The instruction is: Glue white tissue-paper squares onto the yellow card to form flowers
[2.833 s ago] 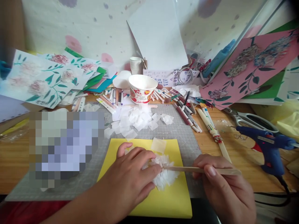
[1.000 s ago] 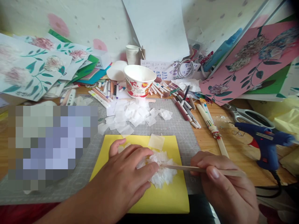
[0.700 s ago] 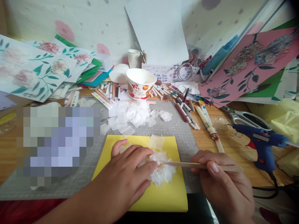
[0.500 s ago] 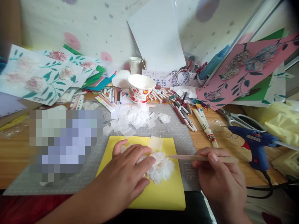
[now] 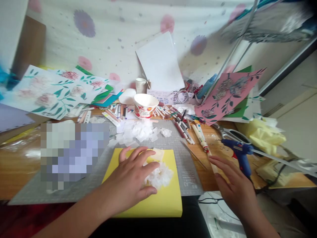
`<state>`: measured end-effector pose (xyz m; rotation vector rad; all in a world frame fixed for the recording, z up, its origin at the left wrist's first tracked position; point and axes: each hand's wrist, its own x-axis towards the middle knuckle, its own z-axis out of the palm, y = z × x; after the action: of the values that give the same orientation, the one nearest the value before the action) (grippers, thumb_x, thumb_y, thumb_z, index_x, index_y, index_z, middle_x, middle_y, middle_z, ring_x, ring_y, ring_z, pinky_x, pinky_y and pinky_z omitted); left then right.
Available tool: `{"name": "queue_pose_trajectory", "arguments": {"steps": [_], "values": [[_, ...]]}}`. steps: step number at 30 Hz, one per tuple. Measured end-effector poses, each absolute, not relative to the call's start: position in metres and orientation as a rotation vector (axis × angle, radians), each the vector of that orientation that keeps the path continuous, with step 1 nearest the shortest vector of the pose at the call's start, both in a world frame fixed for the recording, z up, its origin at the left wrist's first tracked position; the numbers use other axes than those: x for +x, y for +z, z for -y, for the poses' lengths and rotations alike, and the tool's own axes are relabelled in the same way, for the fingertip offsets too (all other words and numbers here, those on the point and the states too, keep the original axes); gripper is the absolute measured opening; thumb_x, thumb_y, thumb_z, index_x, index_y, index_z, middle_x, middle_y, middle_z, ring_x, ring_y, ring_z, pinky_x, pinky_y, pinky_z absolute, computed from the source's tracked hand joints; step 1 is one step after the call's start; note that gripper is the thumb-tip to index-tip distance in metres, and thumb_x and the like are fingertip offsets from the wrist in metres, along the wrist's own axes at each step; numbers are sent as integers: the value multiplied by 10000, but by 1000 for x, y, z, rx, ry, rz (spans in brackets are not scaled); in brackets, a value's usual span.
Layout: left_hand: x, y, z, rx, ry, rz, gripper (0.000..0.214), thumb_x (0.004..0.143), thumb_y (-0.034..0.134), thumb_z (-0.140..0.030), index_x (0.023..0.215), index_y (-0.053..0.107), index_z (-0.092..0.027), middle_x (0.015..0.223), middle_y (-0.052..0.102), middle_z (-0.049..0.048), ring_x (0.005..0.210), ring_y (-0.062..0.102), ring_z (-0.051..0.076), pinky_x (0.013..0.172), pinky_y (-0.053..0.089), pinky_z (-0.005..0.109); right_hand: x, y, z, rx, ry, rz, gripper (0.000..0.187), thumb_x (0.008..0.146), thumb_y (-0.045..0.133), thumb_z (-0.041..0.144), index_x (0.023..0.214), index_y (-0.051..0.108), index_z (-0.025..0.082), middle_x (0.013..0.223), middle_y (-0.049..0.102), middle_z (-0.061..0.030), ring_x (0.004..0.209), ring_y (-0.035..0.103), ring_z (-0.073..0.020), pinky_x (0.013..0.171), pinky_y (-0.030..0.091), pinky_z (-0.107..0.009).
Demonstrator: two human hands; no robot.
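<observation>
My left hand (image 5: 131, 177) lies over a yellow sheet (image 5: 148, 206) with its fingers spread, the thumb and index finger beside a fluffy cluster of white paper petals (image 5: 160, 177). A square paper piece (image 5: 158, 154) lies just above the cluster. My right hand (image 5: 235, 188) is open at the table's right edge, fingers stretched out by the bare end of a flat wooden stick (image 5: 212, 163). Whether the fingertips press on it I cannot tell. A thin pointed wooden stick (image 5: 194, 153) lies across the mat's right edge.
Loose white paper squares (image 5: 138, 130) are heaped on the grey cutting mat (image 5: 190, 178), in front of a paper bowl (image 5: 146, 105). Markers (image 5: 183, 129) lie behind. To the right are a blue glue gun (image 5: 239, 152) and scissors (image 5: 230, 135). A blurred-out object (image 5: 76, 152) sits left.
My right hand has let go of the thin pointed stick, which now lies at the mat's edge, and has opened. My left hand stays by the white cluster. The view has tilted up and shifted right.
</observation>
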<state>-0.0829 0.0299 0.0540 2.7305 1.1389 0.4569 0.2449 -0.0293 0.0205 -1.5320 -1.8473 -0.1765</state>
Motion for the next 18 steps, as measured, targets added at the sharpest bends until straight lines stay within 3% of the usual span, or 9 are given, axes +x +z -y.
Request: {"name": "queue_pose_trajectory", "arguments": {"steps": [3,5,7,9,14,18], "values": [[-88,51,-28,2807,644,-1132,402,760,751,-238,1141,652,-323,1328,579,48,1278,472,319,1133,170,591,274,18,46,-1659,-351,1368,184,877,600,353,925,691,200,923,705,-95,865,668,-279,819,517,-456],[-92,46,-30,2913,702,-1006,408,742,758,-246,1126,661,-347,1300,608,18,1256,499,297,1136,203,510,292,15,44,-1796,-330,1113,349,831,636,494,944,681,167,889,676,-109,789,648,-279,781,519,-469],[-95,40,-33,2985,769,-934,406,731,773,-280,1116,668,-356,1265,643,3,1222,532,280,1110,265,444,306,15,32,-1931,-215,984,576,759,659,586,1091,664,115,991,666,-159,825,651,-302,785,525,-484],[-97,35,-36,3010,816,-916,390,750,762,-306,1125,666,-358,1212,676,-6,1169,577,256,1073,317,393,315,18,15,-2031,-87,943,679,698,681,599,1157,648,100,1070,667,-191,891,657,-331,806,522,-489],[-98,27,-31,2962,824,-970,345,806,707,-298,1141,648,-361,1114,700,-28,1073,637,212,1047,338,353,319,31,-8,-2083,29,940,377,621,749,505,827,727,191,744,714,-117,774,678,-355,735,517,-490],[-94,24,-23,2785,891,-1081,258,821,686,-254,1068,653,-323,1120,685,-8,1120,603,229,1113,237,439,298,32,5,-2007,194,998,378,712,686,528,824,722,169,622,679,-83,596,648,-290,556,512,-408]]}}
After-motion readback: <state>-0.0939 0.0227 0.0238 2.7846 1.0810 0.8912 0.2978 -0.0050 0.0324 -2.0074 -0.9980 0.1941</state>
